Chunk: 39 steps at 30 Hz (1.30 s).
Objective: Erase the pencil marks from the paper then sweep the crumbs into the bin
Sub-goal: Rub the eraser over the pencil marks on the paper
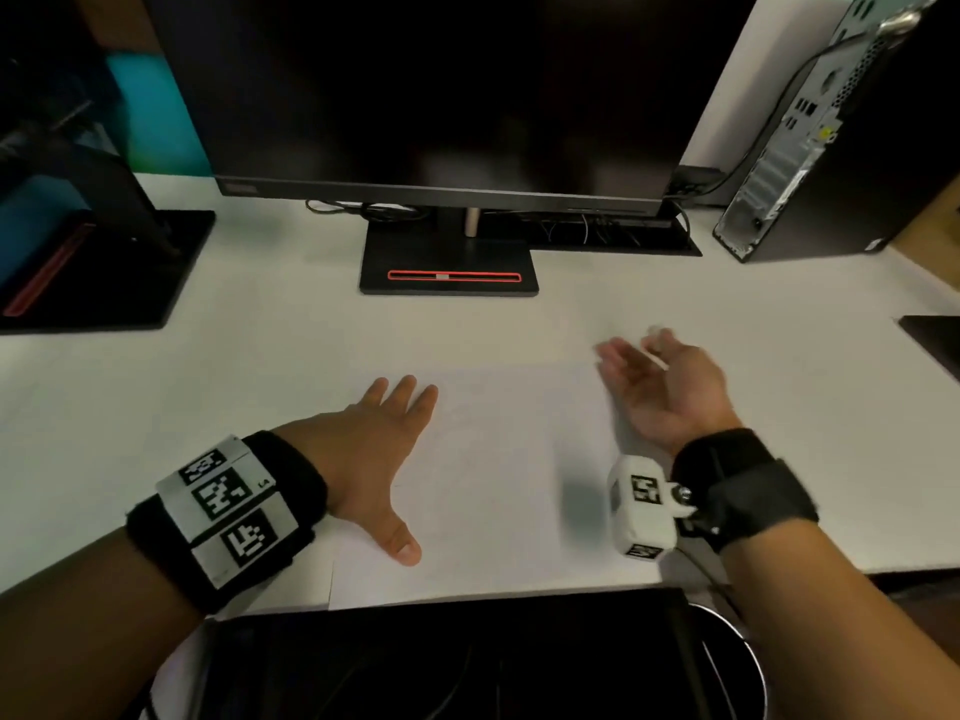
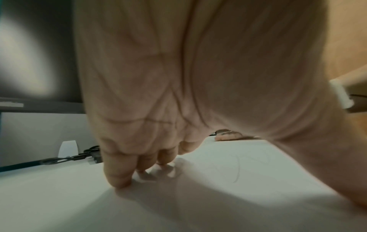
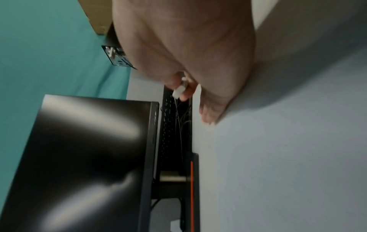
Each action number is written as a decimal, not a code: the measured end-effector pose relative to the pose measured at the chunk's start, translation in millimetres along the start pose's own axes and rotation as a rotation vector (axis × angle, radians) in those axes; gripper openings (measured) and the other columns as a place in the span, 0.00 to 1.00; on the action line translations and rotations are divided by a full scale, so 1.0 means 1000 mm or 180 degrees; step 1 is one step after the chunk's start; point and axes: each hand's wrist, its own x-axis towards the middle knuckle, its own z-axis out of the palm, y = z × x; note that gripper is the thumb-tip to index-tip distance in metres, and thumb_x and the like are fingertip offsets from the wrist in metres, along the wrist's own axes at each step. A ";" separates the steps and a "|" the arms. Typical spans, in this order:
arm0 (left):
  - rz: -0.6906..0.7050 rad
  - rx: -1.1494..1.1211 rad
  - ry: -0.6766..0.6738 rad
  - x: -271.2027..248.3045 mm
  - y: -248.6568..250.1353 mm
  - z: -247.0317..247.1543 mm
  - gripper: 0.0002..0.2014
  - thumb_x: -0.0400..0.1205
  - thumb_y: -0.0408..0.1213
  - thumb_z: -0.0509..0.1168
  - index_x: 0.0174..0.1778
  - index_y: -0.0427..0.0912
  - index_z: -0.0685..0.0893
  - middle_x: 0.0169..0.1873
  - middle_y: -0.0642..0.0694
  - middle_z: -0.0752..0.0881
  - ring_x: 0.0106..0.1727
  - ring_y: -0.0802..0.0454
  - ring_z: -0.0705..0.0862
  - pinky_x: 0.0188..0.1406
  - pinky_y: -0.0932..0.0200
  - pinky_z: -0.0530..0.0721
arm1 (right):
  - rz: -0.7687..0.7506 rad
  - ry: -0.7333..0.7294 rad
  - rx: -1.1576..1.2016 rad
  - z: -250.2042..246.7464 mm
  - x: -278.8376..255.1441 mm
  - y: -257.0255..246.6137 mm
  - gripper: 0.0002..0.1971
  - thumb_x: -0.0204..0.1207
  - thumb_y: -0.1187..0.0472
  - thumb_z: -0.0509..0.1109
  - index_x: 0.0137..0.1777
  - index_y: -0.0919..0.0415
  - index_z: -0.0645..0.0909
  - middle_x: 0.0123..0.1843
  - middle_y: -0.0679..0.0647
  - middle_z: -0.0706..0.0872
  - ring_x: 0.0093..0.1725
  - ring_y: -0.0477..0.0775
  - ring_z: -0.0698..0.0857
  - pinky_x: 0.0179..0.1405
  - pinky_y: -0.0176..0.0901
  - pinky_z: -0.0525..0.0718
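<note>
The paper point(image 1: 483, 459) lies flat on the white tabletop point(image 1: 260, 345), its near edge at the tabletop's front edge, with faint pencil lines on it. The left hand point(image 1: 374, 454) presses down on the paper's left part, fingers point(image 1: 400, 397) straight and spread, thumb out toward the near edge; the left wrist view shows the fingertips point(image 2: 119, 180) on the surface. Just right of the paper's far corner the right hand point(image 1: 660, 387) stands on its edge, palm turned toward the left hand, and its thumb and fingers point(image 3: 184, 94) pinch a small white eraser point(image 3: 179, 91), while the remaining fingers are extended and relaxed. The picture is blurred there. Beyond both hands stands a dark monitor point(image 1: 441, 96) on its stand. Below the near edge, under the right forearm, the rim of a round bin point(image 1: 727, 646) shows.
</note>
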 end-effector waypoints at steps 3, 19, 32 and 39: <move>0.0010 -0.0028 0.0023 -0.001 -0.001 0.001 0.78 0.61 0.66 0.81 0.83 0.49 0.22 0.83 0.47 0.23 0.83 0.45 0.24 0.86 0.42 0.45 | 0.0171 -0.0305 -0.0005 -0.013 -0.018 0.002 0.17 0.89 0.55 0.61 0.38 0.61 0.78 0.64 0.67 0.86 0.68 0.65 0.88 0.65 0.54 0.88; 0.0126 -0.0343 0.0233 -0.002 -0.002 0.000 0.58 0.68 0.66 0.77 0.82 0.77 0.39 0.84 0.50 0.25 0.84 0.45 0.25 0.84 0.39 0.41 | 0.0740 -0.1711 -0.3479 0.003 -0.069 0.021 0.12 0.86 0.57 0.68 0.42 0.62 0.80 0.35 0.62 0.84 0.28 0.56 0.82 0.26 0.43 0.84; -0.0047 0.0200 0.0010 0.007 0.002 0.003 0.70 0.56 0.75 0.77 0.76 0.79 0.25 0.81 0.46 0.20 0.81 0.39 0.20 0.83 0.34 0.37 | -0.0575 -0.2713 -0.6868 0.016 -0.079 0.051 0.19 0.88 0.49 0.61 0.39 0.61 0.78 0.34 0.50 0.84 0.33 0.47 0.81 0.41 0.47 0.81; -0.0067 0.0171 -0.0009 0.007 0.002 0.004 0.70 0.56 0.75 0.77 0.75 0.80 0.24 0.81 0.47 0.20 0.81 0.39 0.20 0.84 0.34 0.38 | -0.0898 -0.3018 -0.6842 0.011 -0.083 0.055 0.18 0.88 0.51 0.62 0.37 0.58 0.77 0.30 0.45 0.80 0.31 0.39 0.79 0.36 0.35 0.74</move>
